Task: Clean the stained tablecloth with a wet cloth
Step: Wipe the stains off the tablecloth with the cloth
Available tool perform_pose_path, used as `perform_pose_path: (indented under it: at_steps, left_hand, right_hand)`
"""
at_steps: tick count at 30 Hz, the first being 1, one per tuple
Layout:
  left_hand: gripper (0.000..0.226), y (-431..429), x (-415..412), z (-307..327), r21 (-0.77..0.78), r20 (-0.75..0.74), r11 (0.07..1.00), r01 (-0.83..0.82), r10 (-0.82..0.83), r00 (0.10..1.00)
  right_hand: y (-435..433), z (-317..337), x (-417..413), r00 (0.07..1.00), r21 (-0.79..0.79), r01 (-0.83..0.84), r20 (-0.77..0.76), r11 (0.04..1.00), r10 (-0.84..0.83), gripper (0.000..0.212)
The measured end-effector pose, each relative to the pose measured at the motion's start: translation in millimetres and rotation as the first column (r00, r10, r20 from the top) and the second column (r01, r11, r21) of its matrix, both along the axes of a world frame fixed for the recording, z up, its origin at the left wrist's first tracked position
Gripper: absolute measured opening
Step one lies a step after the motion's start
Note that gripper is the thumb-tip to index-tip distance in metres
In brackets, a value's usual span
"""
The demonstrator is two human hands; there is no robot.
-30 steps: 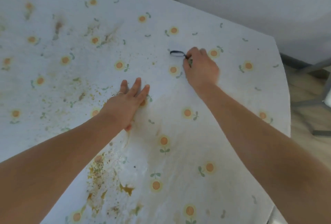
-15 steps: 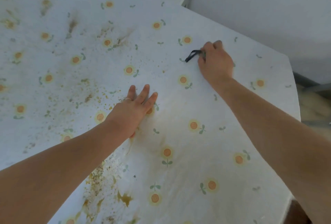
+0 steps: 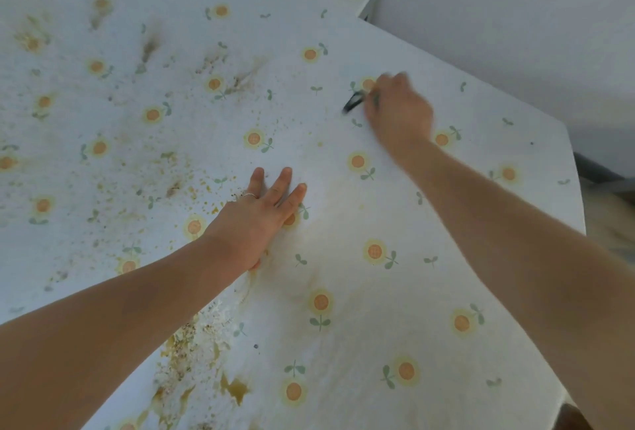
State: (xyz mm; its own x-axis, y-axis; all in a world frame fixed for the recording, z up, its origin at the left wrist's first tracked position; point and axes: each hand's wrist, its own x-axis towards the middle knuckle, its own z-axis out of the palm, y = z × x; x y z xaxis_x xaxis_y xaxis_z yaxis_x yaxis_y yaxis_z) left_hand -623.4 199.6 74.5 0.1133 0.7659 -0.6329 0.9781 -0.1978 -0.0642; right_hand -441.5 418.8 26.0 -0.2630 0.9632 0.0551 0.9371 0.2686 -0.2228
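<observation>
Where the sunflower-print tablecloth [image 3: 395, 343] covered the table, brown stains [image 3: 237, 388] sat nearest the camera. Left hand [image 3: 261, 220] lay flat on it mid-table, fingers straight, ring [image 3: 250, 195] on one, holding nothing. Farther off, blurred right hand [image 3: 398, 110] curled around a small dark strip [image 3: 354, 102] against the cloth. More smears [image 3: 149, 48] beyond.

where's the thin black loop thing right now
Head view, upper right of centre: the thin black loop sticks out from the fingertips of the right hand, beside an orange printed flower on the white flowered tablecloth.
</observation>
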Motion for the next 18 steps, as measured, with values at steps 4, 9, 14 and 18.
perform_pose_path:
  at_steps: [4,9,14,18]
  left_hand:
    - [0.142,-1.7,-1.6,-0.3,-0.005,-0.003,1.0,-0.008,0.008,1.0]
    - [0.147,-1.9,-0.8,0.3,-0.005,-0.019,1.0,0.01,-0.01,1.0]
    - [0.144,-1.7,-0.5,0.2,-0.006,-0.006,1.0,0.015,-0.015,1.0]
    - [0.143,-0.4,-2.5,-1.5,-0.004,0.011,1.0,0.001,-0.001,1.0]
  right_hand:
    - [54.9,4.5,-10.7,0.938,-0.003,0.342,-0.06,0.94,-0.341,0.026]
    - [-35.5,5.5,-48.6,0.987,-0.038,-0.152,-0.055,0.988,0.15,0.024]
    - [-49.8,2.9,2.3,0.966,-0.046,-0.256,-0.045,0.966,0.254,0.026]
    - [56.8,3.9,25.1,0.96,-0.002,0.277,-0.027,0.961,-0.277,0.029]
